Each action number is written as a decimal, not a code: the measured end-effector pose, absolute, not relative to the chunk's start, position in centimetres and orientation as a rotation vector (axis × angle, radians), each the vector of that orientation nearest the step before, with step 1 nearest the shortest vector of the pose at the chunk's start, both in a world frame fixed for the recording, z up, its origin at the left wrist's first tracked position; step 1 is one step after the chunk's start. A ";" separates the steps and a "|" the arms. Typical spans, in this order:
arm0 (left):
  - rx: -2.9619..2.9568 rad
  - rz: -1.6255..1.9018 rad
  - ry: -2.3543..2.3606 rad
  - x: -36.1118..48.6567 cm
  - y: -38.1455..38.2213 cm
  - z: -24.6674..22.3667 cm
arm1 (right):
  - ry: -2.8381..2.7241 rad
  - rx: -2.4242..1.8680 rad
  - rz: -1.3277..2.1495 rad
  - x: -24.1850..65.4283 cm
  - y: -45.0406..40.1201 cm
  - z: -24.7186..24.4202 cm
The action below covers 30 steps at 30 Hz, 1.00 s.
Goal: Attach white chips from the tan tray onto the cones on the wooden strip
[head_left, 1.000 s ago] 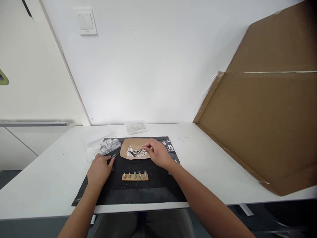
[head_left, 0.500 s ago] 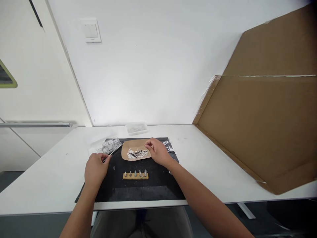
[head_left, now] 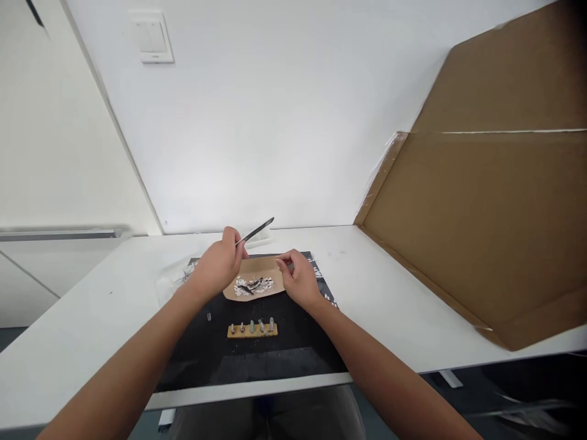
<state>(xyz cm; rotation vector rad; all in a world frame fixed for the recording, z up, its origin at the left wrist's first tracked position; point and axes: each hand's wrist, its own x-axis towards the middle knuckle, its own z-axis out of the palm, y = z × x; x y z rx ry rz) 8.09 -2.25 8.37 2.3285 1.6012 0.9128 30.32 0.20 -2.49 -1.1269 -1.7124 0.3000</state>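
My left hand (head_left: pixel 220 260) grips a slim dark tool with a silvery handle end (head_left: pixel 259 230), raised over the back left of a tan tray (head_left: pixel 257 266); its exact kind is unclear. Thumb and fingers of my right hand (head_left: pixel 299 278) are pinched together at the tray's right edge; whatever lies between them is too small to make out. In the tray are small white pieces (head_left: pixel 241 287) and dark strips (head_left: pixel 250 287). Nearer me, a narrow wooden stand (head_left: pixel 252 335) carries several upright pegs, some capped with clear nail-shaped tips (head_left: pixel 271 324).
A black mat (head_left: pixel 257 360) covers part of the white table (head_left: pixel 92 330). One small clear piece (head_left: pixel 208 316) lies on the mat. Behind my left hand are clear plastic packaging (head_left: pixel 172 281) and a translucent box (head_left: pixel 263 238). A large cardboard sheet (head_left: pixel 486 226) stands at right.
My left hand has lifted the slim tool up and to the right, from beside the tray to over its back. My right hand has shifted slightly right, still pinched. The view has tilted a little.
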 end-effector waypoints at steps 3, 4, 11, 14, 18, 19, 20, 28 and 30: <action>2.336 0.946 1.510 9.1 -1.1 6.4 | -1.592 -1.169 0.267 30.7 0.3 -2.3; 2.332 0.960 1.480 9.0 -0.9 5.5 | -1.565 -1.179 0.264 30.8 0.3 -2.2; 2.365 0.903 1.195 7.4 -1.1 0.9 | -1.556 -1.208 0.292 30.3 -0.6 -1.6; 2.342 0.916 1.130 7.2 -1.4 0.8 | -1.578 -1.223 0.261 30.0 -0.8 -1.6; 2.339 0.888 1.052 7.5 -1.7 0.7 | -1.564 -1.216 0.239 30.0 -0.7 -1.8; 2.329 0.888 1.050 7.7 -1.8 0.6 | -1.558 -1.214 0.236 30.1 -0.7 -1.9; 2.319 0.891 1.053 7.9 -1.9 0.4 | -1.553 -1.213 0.233 30.1 -0.6 -2.0; 2.347 0.929 1.050 8.5 -2.3 0.1 | -1.549 -1.231 0.232 30.1 -0.4 -2.5; 2.318 0.908 1.070 8.5 -2.3 0.0 | -1.552 -1.223 0.241 30.1 -0.3 -2.6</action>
